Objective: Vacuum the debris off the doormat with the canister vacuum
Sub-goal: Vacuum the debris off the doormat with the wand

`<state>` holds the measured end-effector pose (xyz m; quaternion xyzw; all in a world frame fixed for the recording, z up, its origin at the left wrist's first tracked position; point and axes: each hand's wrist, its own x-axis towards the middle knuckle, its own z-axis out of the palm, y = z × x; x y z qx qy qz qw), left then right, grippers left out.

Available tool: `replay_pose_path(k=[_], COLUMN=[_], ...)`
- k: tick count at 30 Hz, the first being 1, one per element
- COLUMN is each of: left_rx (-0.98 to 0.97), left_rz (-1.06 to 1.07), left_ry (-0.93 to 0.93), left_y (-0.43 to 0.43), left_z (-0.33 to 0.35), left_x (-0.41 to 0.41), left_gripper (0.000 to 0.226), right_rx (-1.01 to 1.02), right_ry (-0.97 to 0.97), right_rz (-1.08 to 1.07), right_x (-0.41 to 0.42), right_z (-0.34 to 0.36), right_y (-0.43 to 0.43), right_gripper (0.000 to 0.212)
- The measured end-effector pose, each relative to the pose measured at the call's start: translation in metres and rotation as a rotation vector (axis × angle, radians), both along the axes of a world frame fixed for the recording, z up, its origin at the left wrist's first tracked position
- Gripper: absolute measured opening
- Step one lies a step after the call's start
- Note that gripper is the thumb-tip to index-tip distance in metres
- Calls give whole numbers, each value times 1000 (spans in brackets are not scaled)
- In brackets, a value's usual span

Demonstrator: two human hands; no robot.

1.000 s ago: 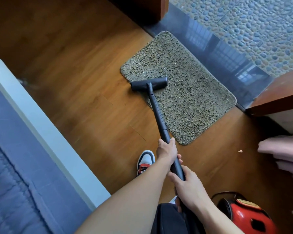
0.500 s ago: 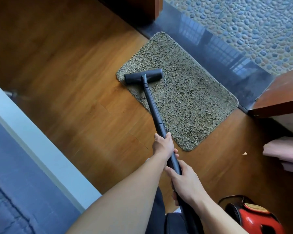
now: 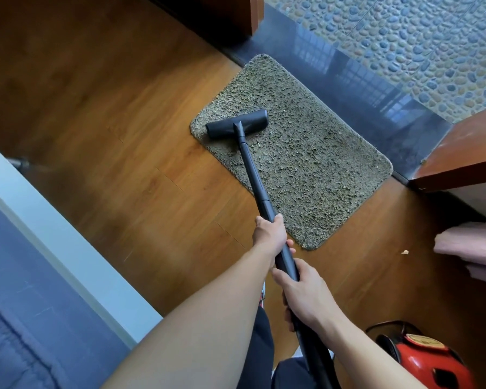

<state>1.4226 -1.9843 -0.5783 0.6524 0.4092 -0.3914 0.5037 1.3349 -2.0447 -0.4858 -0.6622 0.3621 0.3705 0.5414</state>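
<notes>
Head camera, wide-angle, tilted down toward doormat [image 3: 306,153] ahead.

A wooden floor [image 3: 110,122] met a glossy dark threshold [image 3: 362,94] beside pebbled paving [image 3: 418,46], with blue bedding [image 3: 17,304] at left and folded pink cloth [image 3: 474,248] at right.

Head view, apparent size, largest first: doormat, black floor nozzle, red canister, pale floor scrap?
1. doormat
2. red canister, though cropped by the frame and nearest the camera, so this rank is unsure
3. black floor nozzle
4. pale scrap
</notes>
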Motion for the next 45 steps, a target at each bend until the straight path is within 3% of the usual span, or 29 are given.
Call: replay_pose_path(k=[10, 18, 25, 34, 38, 45], left_rx=[-44, -46, -11, 15, 23, 15], left_rz=[-20, 10, 20, 47, 49, 45], left_ry=[45, 73, 45, 18, 7, -6], left_y=[-48, -54, -39, -6, 8, 24], left_z=[10, 8, -3, -9, -11, -15], left_x=[-103, -139, -114, -35, 1, 43], left_gripper=[42, 42, 53, 49, 39, 43], right_rx=[-22, -29, -79, -84, -94, -53], right_ry=[35, 87, 32, -14, -46, -19], right_rz=[37, 44, 87, 133, 152, 80], right_x=[-101, -132, -105, -30, 4, 44], right_z=[10, 16, 12, 1, -7, -16], right_y=[-46, -51, -36, -10, 5, 23], right_gripper=[12, 29, 25, 5, 4, 13])
